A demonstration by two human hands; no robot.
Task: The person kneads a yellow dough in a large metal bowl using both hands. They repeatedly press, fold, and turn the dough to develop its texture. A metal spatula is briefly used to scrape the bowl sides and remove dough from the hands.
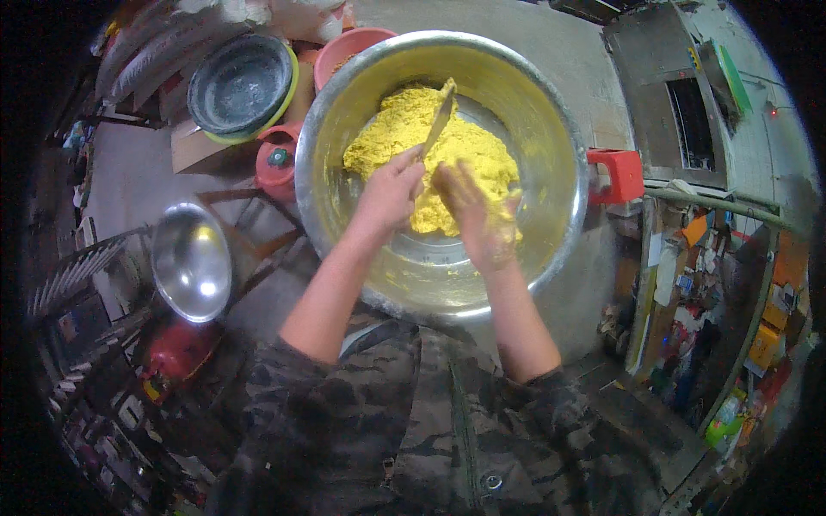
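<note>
A large metal basin (310, 135) stands in front of me with a lumpy mass of yellow dough (481, 155) on its bottom. My left hand (392, 190) is closed around the handle end of a flat scraper or knife (440, 121), which points away from me. Yellow dough clings to the far tip of its blade. My right hand (474, 216) is over the near right part of the dough, blurred, with its fingers spread apart. Yellow residue coats that hand near the thumb and wrist. Whether its fingertips touch the dough, I cannot tell.
Left of the basin are a dark bowl (242, 84), a pink basin (352, 48) and a red jug-like container (277, 161). A shiny metal bowl (192, 261) sits nearer me, above a red gas cylinder (177, 355). A red plastic stool (623, 175) adjoins the basin's right rim; cluttered shelves (697, 290) line the right.
</note>
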